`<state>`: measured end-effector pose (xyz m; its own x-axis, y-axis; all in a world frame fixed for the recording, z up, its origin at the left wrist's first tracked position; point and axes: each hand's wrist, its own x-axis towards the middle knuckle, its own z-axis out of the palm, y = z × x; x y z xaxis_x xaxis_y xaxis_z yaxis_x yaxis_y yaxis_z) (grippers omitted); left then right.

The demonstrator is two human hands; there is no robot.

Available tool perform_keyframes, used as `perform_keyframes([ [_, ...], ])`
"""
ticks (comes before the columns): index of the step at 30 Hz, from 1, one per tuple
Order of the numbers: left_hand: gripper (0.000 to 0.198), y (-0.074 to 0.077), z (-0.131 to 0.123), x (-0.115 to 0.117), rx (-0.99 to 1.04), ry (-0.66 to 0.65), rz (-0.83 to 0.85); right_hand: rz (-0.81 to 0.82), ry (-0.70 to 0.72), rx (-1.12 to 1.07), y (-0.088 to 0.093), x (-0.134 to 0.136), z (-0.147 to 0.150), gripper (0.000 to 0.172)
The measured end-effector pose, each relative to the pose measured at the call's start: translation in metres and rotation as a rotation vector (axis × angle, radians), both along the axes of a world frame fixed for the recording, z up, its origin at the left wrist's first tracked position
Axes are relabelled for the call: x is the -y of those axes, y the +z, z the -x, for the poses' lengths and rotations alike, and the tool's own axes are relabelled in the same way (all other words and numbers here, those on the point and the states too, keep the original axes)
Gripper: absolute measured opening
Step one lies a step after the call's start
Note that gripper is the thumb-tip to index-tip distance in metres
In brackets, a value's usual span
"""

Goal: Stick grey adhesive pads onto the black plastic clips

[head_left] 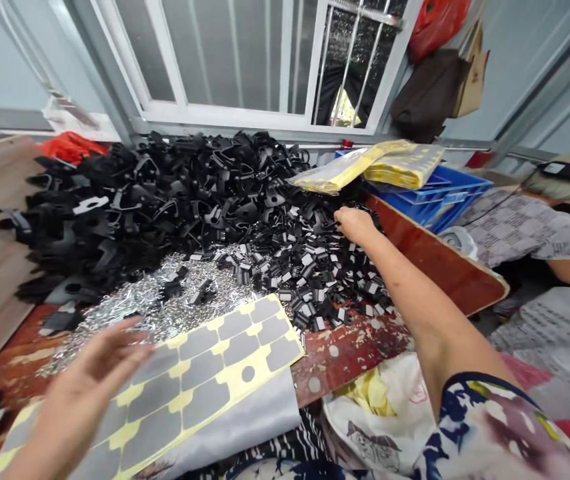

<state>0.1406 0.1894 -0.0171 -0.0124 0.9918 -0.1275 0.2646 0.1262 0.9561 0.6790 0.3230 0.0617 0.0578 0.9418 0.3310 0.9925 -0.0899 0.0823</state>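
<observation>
My left hand (92, 377), a little blurred, hovers above the left part of the sticker sheet with thumb and fingers apart and nothing visible in it. The sheet (202, 403) is yellow with rows of grey die-cut stickers and lies along the table's front. My right hand (355, 223) reaches to the far right of a pile of small black clips (309, 267) with pale pads. Its fingers are curled together; what they hold, if anything, is hidden. Between sheet and clips spreads a heap of small shiny metal pins (159, 300).
A large mound of black plastic parts (175, 187) fills the table's back left. Bagged yellow sheets (405, 165) rest on a blue crate (437, 200) behind a red-brown board (445, 267). At right another person's sleeve (525, 227) shows. A white bag (389, 413) sits by the front edge.
</observation>
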Motion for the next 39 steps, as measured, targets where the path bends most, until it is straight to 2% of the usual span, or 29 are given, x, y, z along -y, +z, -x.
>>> perform_keyframes([
  [2,0.056,-0.013,-0.019,0.015,0.089,-0.11,0.109,-0.035,-0.029,-0.046,0.004,0.007,0.0,0.014],
  [4,0.054,-0.022,-0.048,0.023,0.248,-0.264,0.233,-0.157,-0.021,-0.153,-0.001,0.022,0.016,0.02],
  [6,0.061,-0.025,-0.077,0.025,0.449,-0.359,0.335,-0.307,0.105,-0.297,-0.02,0.044,0.054,0.02],
  [7,0.068,-0.025,-0.089,0.024,0.561,-0.372,0.378,-0.355,0.223,-0.367,-0.034,0.058,0.08,0.016],
  [9,0.08,-0.024,-0.104,0.018,0.772,-0.327,0.448,-0.303,0.508,-0.452,-0.066,0.09,0.139,0.014],
  [11,0.079,-0.024,-0.107,0.009,0.901,-0.218,0.459,-0.161,0.793,-0.498,-0.098,0.123,0.194,0.023],
  [12,0.076,-0.025,-0.104,0.004,0.913,-0.159,0.442,-0.121,0.879,-0.533,-0.111,0.138,0.215,0.025],
  [13,0.072,-0.027,-0.099,0.0,0.89,-0.105,0.418,-0.097,0.904,-0.581,-0.122,0.152,0.233,0.027],
  [15,0.067,-0.033,-0.086,-0.007,0.795,-0.027,0.369,-0.088,0.805,-0.731,-0.135,0.175,0.254,0.028],
  [17,0.063,-0.04,-0.074,-0.013,0.742,0.0,0.352,-0.025,0.68,-0.902,-0.141,0.193,0.263,0.029],
  [20,0.059,-0.051,-0.066,-0.022,0.733,-0.036,0.38,0.139,0.709,-1.048,-0.146,0.21,0.275,0.027],
  [22,0.057,-0.057,-0.068,-0.027,0.692,-0.073,0.392,0.184,0.748,-1.025,-0.152,0.216,0.283,0.029],
  [26,0.055,-0.068,-0.078,-0.032,0.616,-0.1,0.334,0.234,0.733,-0.912,-0.166,0.22,0.292,0.032],
  [29,0.052,-0.072,-0.084,-0.031,0.599,-0.086,0.292,0.3,0.738,-0.985,-0.168,0.219,0.286,0.027],
  [33,0.051,-0.075,-0.085,-0.029,0.589,-0.065,0.261,0.429,0.765,-1.191,-0.154,0.217,0.274,0.02],
  [36,0.051,-0.077,-0.085,-0.03,0.588,-0.069,0.253,0.425,0.755,-1.391,-0.133,0.223,0.263,0.013],
  [39,0.051,-0.077,-0.083,-0.032,0.589,-0.072,0.251,0.527,0.785,-1.556,-0.112,0.232,0.251,0.012],
])
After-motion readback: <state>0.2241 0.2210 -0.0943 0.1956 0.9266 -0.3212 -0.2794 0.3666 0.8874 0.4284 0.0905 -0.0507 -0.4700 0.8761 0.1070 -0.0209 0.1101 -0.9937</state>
